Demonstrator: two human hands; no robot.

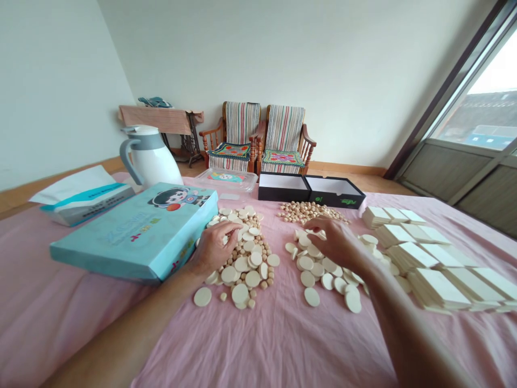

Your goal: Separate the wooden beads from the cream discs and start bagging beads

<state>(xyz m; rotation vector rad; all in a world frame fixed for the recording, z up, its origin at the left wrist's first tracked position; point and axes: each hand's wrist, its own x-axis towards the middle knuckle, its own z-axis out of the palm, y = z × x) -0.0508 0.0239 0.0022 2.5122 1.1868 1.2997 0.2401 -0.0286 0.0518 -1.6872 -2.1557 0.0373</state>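
Note:
My left hand [218, 245] is over a mixed pile of pale wooden discs [252, 278] and small wooden beads [264, 248]. Its fingers are curled in close together, and anything between the fingertips is hidden. On the other side, my right hand [333, 240] reaches over a second pile, made of round wooden discs [317, 269]. Thumb and forefinger are apart there, with discs right beneath them. Just beyond that hand lies a heap of wooden beads [305, 211]. A strip of pink cloth separates the two piles.
A light-blue box [133, 231] sits left of my left hand, with a tissue pack [86, 199] and a white jug [151, 159] behind. Black open boxes [311, 189] and a clear plastic container [226, 183] stand at the back. Stacked pale rectangular pieces [436, 288] fill the right.

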